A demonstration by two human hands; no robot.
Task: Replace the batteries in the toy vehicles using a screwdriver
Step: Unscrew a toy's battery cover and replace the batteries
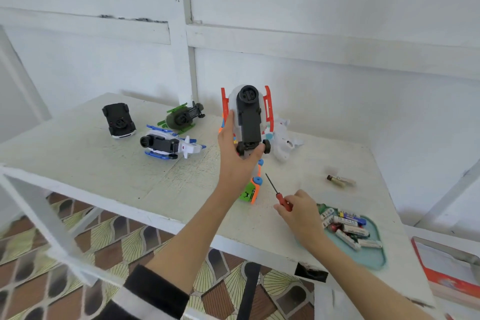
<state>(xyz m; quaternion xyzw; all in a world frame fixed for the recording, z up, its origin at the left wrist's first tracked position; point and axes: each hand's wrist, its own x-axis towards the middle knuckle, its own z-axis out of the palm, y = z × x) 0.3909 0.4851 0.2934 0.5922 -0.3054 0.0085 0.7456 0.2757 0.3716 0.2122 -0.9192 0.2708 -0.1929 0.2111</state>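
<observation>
The white desk (104, 163) has bare room at 7 o'clock along its near edge. At centre the left hand (235, 156) grips the orange-and-white toy helicopter (249, 117), raised with its underside showing. At 4 o'clock the right hand (298, 209) pinches the red screwdriver (281, 199) beside the battery tray (374, 257).

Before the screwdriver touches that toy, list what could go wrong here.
1. The left hand alone holds the orange-and-white toy helicopter upright, underside facing the camera; pushing on a screw could make it twist or slip.
2. The right hand pinches the red screwdriver near the handle end, so the tip may skid off the screw.
3. Loose batteries fill the teal tray by the table's front edge; old and new ones could get mixed.
</observation>
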